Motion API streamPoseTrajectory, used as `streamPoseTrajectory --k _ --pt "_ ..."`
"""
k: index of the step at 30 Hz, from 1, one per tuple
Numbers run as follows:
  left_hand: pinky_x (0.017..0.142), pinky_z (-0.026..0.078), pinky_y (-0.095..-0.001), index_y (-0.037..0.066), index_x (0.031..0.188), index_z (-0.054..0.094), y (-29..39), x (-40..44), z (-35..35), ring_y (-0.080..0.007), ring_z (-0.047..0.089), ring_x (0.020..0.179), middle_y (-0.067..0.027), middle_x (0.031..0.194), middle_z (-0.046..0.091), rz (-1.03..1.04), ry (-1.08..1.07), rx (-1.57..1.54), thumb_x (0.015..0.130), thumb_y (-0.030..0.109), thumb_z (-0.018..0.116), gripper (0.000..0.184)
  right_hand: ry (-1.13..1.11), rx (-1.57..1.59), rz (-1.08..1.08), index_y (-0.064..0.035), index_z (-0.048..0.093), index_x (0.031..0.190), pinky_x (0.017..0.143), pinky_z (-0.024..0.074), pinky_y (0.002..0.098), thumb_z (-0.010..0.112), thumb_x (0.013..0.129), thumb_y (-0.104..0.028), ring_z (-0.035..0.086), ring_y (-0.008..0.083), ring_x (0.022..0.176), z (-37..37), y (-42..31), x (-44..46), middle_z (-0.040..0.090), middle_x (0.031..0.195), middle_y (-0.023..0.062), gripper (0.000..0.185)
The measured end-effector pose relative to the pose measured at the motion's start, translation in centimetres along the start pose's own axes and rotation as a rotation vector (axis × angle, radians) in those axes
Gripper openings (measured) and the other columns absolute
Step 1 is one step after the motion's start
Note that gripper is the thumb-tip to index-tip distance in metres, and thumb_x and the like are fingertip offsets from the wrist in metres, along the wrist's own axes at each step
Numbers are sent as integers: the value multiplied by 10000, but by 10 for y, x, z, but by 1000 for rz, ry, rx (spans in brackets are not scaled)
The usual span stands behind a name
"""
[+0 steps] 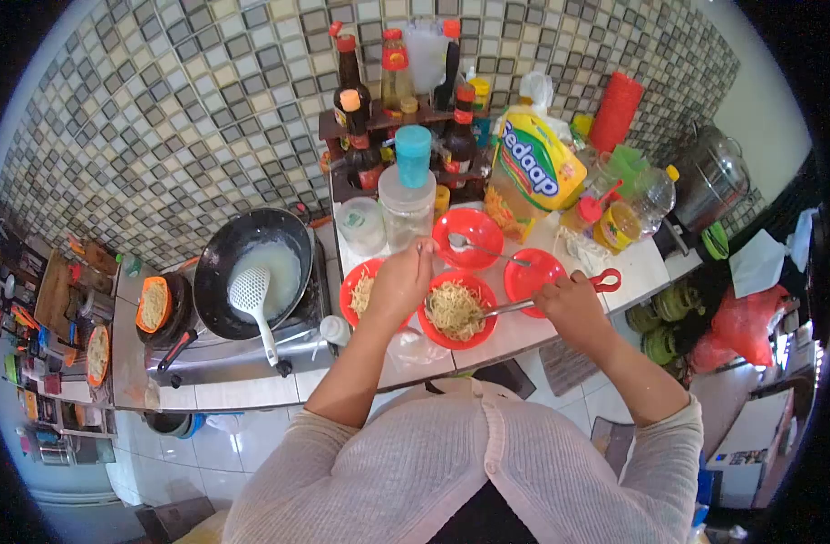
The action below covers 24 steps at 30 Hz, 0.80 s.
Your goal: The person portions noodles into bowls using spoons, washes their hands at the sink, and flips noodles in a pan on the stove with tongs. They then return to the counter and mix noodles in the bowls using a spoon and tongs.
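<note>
A red bowl of noodles (457,310) sits on the counter in front of me. My right hand (573,313) is closed around a long metal utensil with a red looped handle (607,281); its working end is buried in the noodles, so its kind is hidden. At the bowl's left rim, my left hand (406,279) is closed on a thin metal utensil, of which little shows. Behind stands a red bowl (487,258) with a metal spoon (487,248) across it. Another red bowl (536,267) is beside my right hand. A further red bowl with noodles (359,292) is partly behind my left forearm.
To the left, a black wok (217,308) with cloudy liquid and a white slotted ladle (253,299) rests on the stove (197,363). Sauce bottles (348,68), clear jars (406,208) and a yellow Sedaap pouch (534,163) line the back. A plastic bottle (653,201) stands right.
</note>
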<state>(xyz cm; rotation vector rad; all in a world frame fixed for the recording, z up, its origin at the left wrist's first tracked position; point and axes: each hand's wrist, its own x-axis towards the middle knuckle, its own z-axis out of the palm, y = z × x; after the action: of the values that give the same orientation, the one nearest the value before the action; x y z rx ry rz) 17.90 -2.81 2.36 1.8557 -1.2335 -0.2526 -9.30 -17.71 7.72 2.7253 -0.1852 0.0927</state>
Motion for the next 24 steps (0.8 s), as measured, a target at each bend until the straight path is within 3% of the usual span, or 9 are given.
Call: streamPoseTrajectory --k 5,7,8,13,15,18,24 --pt "637 506 -440 42 1099 585 3 -14 -16 -336 662 677 -157 692 633 4 43 -94 1037 279 384 316 24 -3 87 -168 708 950 813 429 357 594 799 -134 601 159 867 -22 20 -2 659 875 -35 193" --pt "597 503 -379 37 1095 590 -2 -17 -24 -247 656 621 -103 662 617 -64 62 -236 1045 269 389 311 47 11 107 -181 704 979 827 421 356 601 794 -129 602 152 881 -23 24 -6 658 890 -46 218" --pt "566 473 -277 19 1074 581 8 -21 -32 -126 595 572 -59 674 600 -35 83 -296 1051 203 399 260 41 16 110 -183 699 1008 830 420 358 617 797 -145 607 148 901 -22 23 -7 667 914 -44 230" --pt "567 469 -263 4 1070 576 11 -28 -33 -116 589 593 -41 663 578 -4 111 -384 1062 238 377 307 12 147 174 -178 679 1106 837 416 356 678 802 -232 623 161 951 -16 16 -14 690 987 -17 309" --pt "572 472 -257 1 1072 573 12 -30 -32 -113 589 601 -38 660 568 24 128 -428 1065 250 370 321 -76 401 317 -144 673 1138 844 439 385 718 799 -300 637 218 973 -19 12 -17 696 1043 47 375" --pt "569 464 -258 -5 1066 578 9 -27 -33 -108 582 603 -36 690 584 -52 124 -617 1064 203 353 306 -55 578 354 -86 656 1155 857 472 429 736 799 -326 645 294 974 3 10 -26 688 1047 116 437" --pt "609 506 -243 -3 1084 542 2 -28 -36 -116 591 637 -44 738 571 0 200 -867 1075 248 338 324 -61 760 438 -21 613 1186 823 519 435 746 805 -349 661 356 883 11 -5 -36 672 1026 196 520"
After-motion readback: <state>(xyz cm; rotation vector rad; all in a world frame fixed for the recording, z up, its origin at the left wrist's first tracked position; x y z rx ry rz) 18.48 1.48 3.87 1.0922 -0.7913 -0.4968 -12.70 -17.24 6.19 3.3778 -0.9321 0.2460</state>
